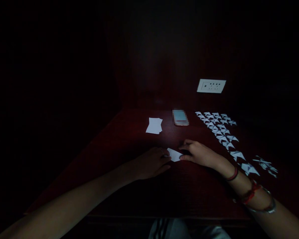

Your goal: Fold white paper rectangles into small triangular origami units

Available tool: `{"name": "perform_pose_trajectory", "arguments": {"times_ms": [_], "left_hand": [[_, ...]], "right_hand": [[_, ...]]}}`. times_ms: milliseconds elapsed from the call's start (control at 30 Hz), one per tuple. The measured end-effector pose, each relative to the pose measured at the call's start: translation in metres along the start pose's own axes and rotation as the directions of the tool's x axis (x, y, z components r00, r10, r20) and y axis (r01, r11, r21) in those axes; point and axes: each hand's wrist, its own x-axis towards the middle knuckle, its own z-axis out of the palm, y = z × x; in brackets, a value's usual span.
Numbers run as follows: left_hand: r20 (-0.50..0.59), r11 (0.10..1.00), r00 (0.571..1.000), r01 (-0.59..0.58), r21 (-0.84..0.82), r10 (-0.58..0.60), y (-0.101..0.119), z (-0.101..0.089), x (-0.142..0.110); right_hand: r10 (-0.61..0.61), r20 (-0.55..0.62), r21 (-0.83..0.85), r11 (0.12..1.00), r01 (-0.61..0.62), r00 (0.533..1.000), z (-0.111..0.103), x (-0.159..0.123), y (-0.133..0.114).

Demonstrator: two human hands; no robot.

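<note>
A small folded white paper [174, 155] lies on the dark red table between my hands. My left hand [151, 163] reaches in from the left, its bent fingers holding the paper's left end and its thumb lower down, off the paper. A ring shows on one finger. From the right comes my right hand [199, 153], its thumb touching the paper's right corner. The index finger is held apart from the thumb, above the paper's upper edge. The right hand's other fingers are partly hidden in shadow.
Beyond my hands lies a stack of white paper sheets [154, 125], with a blurred phone [180, 117] to its right. Rows of folded paper pieces [220, 130] run along the right side. Thin paper scraps [264, 163] lie farther right. A wall socket [211, 86] is behind the table.
</note>
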Motion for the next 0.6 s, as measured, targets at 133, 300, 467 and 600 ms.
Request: {"name": "perform_pose_trajectory", "arguments": {"times_ms": [133,300,467,600], "left_hand": [[-0.015,1.000,1.000,0.014,-0.017,-0.014,-0.005,0.006,-0.003],[-0.001,0.999,1.000,-0.003,-0.033,0.003,-0.007,0.004,-0.003],[-0.015,0.998,1.000,0.000,-0.060,0.000,-0.010,0.007,-0.003],[-0.042,0.999,0.999,-0.026,-0.046,0.024,-0.012,0.012,-0.003]], "right_hand": [[-0.114,0.079,0.058,0.992,0.109,0.990,-0.007,-0.001,0.005],[-0.210,0.119,0.083,0.976,0.201,0.970,-0.014,-0.003,0.006],[-0.270,0.143,0.109,0.961,0.256,0.952,-0.019,-0.004,0.002],[-0.260,0.144,0.071,0.965,0.253,0.955,-0.018,-0.004,0.004]]}}
